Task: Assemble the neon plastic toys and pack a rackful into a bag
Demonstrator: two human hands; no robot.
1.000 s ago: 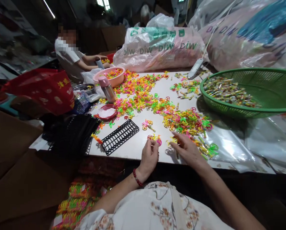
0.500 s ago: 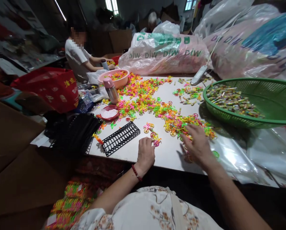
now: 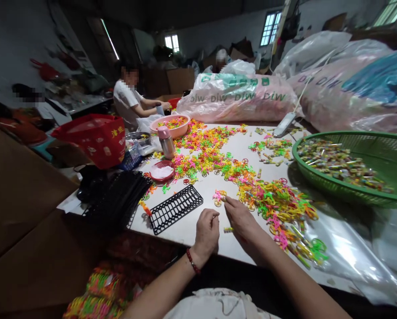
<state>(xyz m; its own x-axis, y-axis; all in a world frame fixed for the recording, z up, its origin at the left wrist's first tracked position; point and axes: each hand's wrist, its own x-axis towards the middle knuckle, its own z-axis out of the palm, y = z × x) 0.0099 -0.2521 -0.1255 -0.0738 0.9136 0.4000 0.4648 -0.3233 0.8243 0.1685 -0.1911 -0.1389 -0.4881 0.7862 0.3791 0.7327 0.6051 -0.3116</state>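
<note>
My left hand rests near the white table's front edge, fingers curled in a loose pinch on something I cannot make out. My right hand lies just right of it, fingers together, reaching toward a small pink and yellow plastic toy piece. A small yellow-green stick shows between the two hands. A heap of bright plastic toy pieces spreads to the right and back. A black plastic grid tray lies left of my left hand.
A green mesh basket with wrapped pieces stands at right. A pink basin, a pink-capped bottle, a small red dish, stacked black trays and a red bag sit at left. Another person works at the far end. Big plastic sacks line the back.
My right hand has come back from the toy heap to beside my left hand. The view has tilted upward, showing more of the room.
</note>
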